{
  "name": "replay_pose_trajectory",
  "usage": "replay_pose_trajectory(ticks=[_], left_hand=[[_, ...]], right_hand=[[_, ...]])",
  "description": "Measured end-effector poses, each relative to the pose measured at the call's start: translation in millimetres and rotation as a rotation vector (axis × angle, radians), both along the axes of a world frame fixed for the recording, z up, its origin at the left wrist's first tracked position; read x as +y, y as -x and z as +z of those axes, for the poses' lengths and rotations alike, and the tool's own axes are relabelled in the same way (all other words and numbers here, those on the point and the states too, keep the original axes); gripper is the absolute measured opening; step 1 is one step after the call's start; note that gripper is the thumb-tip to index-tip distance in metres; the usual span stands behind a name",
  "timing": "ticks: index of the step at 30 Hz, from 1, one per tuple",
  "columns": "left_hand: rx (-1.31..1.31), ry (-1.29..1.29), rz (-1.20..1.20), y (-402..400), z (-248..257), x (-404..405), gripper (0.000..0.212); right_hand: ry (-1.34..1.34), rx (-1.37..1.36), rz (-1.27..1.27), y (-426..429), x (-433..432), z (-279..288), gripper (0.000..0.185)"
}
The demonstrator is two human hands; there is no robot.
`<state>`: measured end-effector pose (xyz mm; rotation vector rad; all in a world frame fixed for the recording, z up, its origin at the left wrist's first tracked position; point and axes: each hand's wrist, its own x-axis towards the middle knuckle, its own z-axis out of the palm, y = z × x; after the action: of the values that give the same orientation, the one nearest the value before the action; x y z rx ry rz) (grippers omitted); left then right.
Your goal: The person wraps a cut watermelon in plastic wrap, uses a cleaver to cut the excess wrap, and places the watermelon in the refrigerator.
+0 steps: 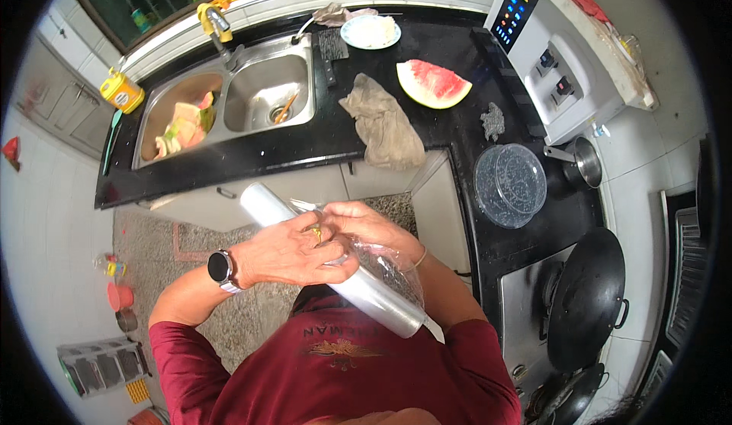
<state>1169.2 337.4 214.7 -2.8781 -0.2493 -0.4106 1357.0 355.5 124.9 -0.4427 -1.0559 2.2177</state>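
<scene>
A long roll of clear plastic film lies diagonally in front of my body, above the floor. With its fingers curled over the roll's middle, my left hand wears a ring and a watch. My right hand holds a loose, crumpled piece of the film at the roll's far side. Some film hangs over the right wrist. On the black counter beyond lie a cut wedge of watermelon and a greyish-brown cloth, which droops over the edge.
A double steel sink holds watermelon rinds in its left basin. Round clear plastic containers, a small saucepan and a steel scourer stand at the right. A black wok tilts over the stove. A plate sits at the back.
</scene>
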Motion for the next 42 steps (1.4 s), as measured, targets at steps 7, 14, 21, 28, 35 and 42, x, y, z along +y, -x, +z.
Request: replay_pose_trajectory(ticks=[7, 14, 21, 28, 35, 42], left_hand=[[-0.099, -0.014, -0.008, 28, -8, 102, 0.032], [-0.693, 0.223, 0.224, 22, -46, 146, 0.047], [-1.083, 2.214, 0.144, -11, -67, 150, 0.044], [-0.883, 2.633, -0.102, -45, -77, 193, 0.062], [-0.809, 2.132, 0.276, -103, -34, 265, 0.055], [-0.673, 2.193, 0.368, -147, -38, 320, 0.057]], right_hand=[[0.050, -0.304, -0.404, -4, 85, 30, 0.017], [-0.216, -0.403, -0.903, 4, 79, 81, 0.012], [-0.371, -0.297, -0.949, -9, 92, 80, 0.018], [-0.407, -0.446, -1.001, -46, 128, 76, 0.017], [-0.186, -0.405, -1.244, -117, 180, 47, 0.011], [-0.082, -0.345, -1.307, -179, 214, 22, 0.010]])
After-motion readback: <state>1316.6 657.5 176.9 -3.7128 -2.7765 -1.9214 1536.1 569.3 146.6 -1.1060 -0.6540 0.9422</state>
